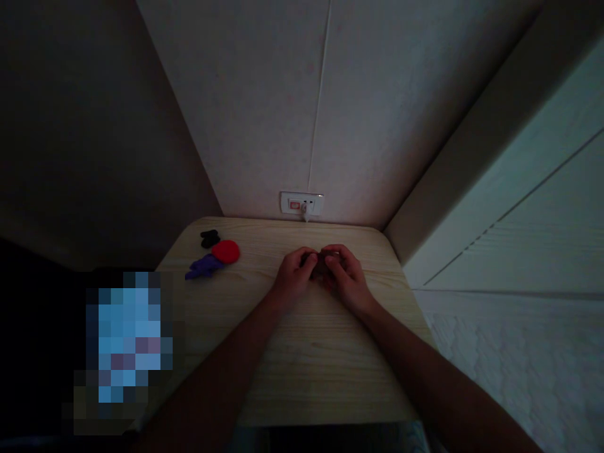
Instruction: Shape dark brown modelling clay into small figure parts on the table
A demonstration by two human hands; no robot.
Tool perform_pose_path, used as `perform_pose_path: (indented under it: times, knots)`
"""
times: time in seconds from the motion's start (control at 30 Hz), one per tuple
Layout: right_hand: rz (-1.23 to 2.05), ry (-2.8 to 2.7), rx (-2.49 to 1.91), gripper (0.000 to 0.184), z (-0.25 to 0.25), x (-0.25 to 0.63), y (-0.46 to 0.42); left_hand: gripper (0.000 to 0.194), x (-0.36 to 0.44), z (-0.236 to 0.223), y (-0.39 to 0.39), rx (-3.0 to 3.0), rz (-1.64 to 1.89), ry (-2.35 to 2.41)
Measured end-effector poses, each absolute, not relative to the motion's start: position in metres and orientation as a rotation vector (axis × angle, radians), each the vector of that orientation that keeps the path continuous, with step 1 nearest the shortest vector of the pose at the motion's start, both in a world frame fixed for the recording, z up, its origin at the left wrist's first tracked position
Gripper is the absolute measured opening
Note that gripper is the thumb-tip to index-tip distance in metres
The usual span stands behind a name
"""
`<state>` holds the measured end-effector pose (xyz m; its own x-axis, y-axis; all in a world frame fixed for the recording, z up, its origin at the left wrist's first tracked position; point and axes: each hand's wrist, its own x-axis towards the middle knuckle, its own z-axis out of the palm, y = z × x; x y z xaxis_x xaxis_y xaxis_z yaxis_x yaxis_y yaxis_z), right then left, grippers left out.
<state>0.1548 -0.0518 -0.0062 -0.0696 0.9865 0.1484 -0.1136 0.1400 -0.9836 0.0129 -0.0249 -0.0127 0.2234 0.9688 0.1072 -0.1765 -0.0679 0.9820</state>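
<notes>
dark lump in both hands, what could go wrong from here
The dark lump is held between the fingers of the left hand and right hand, so uneven pressure might misshape it if it is soft. The red disc and purple piece appear to touch, so they could stick together. Dim light may hide small flaws.

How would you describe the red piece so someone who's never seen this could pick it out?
Start with the table and go to its far left corner, left of the left hand. A small cluster lies there. The red piece is at its right edge: bright and round, unlike the irregular black lumps and purple piece.
</notes>
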Motion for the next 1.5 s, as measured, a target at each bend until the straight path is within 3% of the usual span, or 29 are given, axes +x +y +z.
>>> perform_pose_path:
  times: [0.2,0.33,0.53,0.8,0.97,1.07,1.33,1.5]
  knots:
    - [1.058,-1.405,-0.945,0.039,-0.004,0.157,-0.05,0.032,0.016,-0.007,-0.028,0.842,1.228,0.771]
    - [0.912,-1.467,-1.044,0.036,-0.009,0.161,-0.05,0.039,0.017,-0.014,-0.024,0.913,1.315,0.862]
    - [0.512,-1.627,-1.155,0.07,-0.011,0.163,-0.053,0.037,0.017,-0.02,-0.02,1.078,1.372,0.957]
    - [0.361,-1.759,-1.188,0.046,-0.012,0.167,-0.048,0.036,0.014,-0.011,-0.025,0.98,1.328,0.824]
    - [0.416,-1.713,-1.239,0.026,-0.007,0.168,-0.05,0.05,0.014,-0.006,-0.033,1.09,1.25,0.806]
    - [0.459,-1.697,-1.225,0.022,-0.005,0.17,-0.049,0.045,0.013,-0.005,-0.034,1.153,1.206,0.81]
    - [0.659,-1.62,-1.249,0.02,-0.011,0.174,-0.052,0.042,0.003,-0.002,-0.025,1.135,1.05,0.745]
    - [1.106,-1.255,-1.164,0.031,-0.017,0.17,-0.049,0.042,0.002,-0.004,-0.02,1.134,1.12,0.824]
